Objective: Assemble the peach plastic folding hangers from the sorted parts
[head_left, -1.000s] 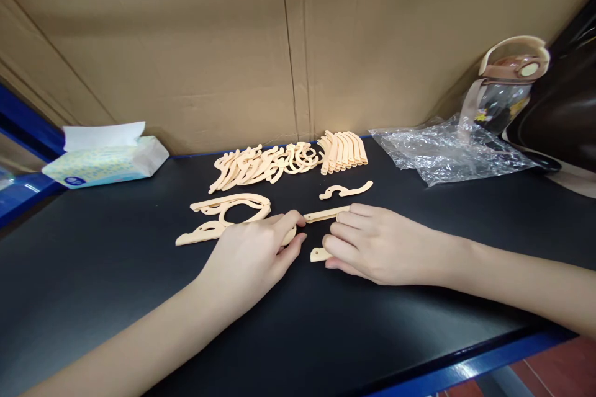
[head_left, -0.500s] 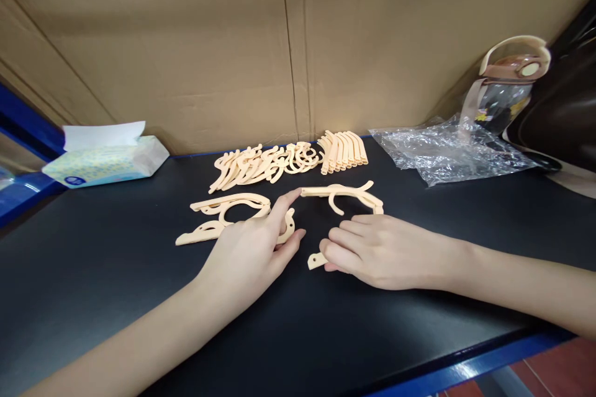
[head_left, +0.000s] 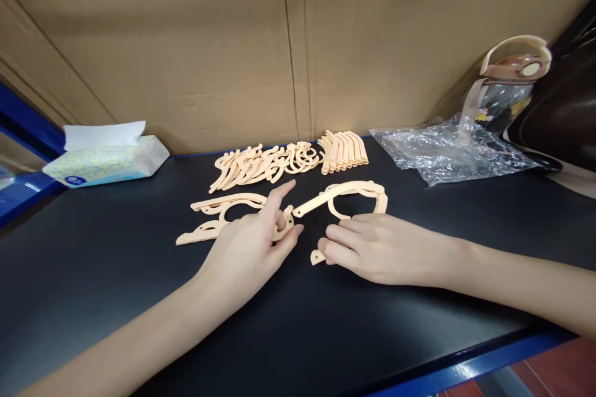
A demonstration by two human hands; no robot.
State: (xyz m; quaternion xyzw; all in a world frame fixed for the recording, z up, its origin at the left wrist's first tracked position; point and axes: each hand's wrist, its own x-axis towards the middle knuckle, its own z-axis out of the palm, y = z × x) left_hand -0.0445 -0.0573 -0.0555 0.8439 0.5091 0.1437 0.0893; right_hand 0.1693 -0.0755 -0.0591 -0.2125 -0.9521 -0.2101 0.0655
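My left hand (head_left: 251, 236) rests over the right end of the left cream plastic hanger (head_left: 200, 234), index finger and thumb spread apart, the other fingers curled and partly hidden. My right hand (head_left: 382, 248) has its fingers wrapped on the lower part of the right cream hanger (head_left: 344, 191), whose one arm end shows past the fingertips. The upper arm of that hanger slants down to the left, its holed tip near my left index finger. Behind lie a row of loose hook pieces (head_left: 254, 164) and a stack of curved arm pieces (head_left: 344, 152).
A tissue pack (head_left: 107, 161) lies at the left on the black tabletop (head_left: 279, 335). Crumpled clear plastic bags (head_left: 451, 152) and a bottle with a handle (head_left: 507, 87) are at the right. A cardboard wall (head_left: 186, 43) stands behind.
The right hanger's upper arm has swung so its free tip points lower left. My left index fingertip has moved slightly up and left, off that arm. My right hand has barely moved.
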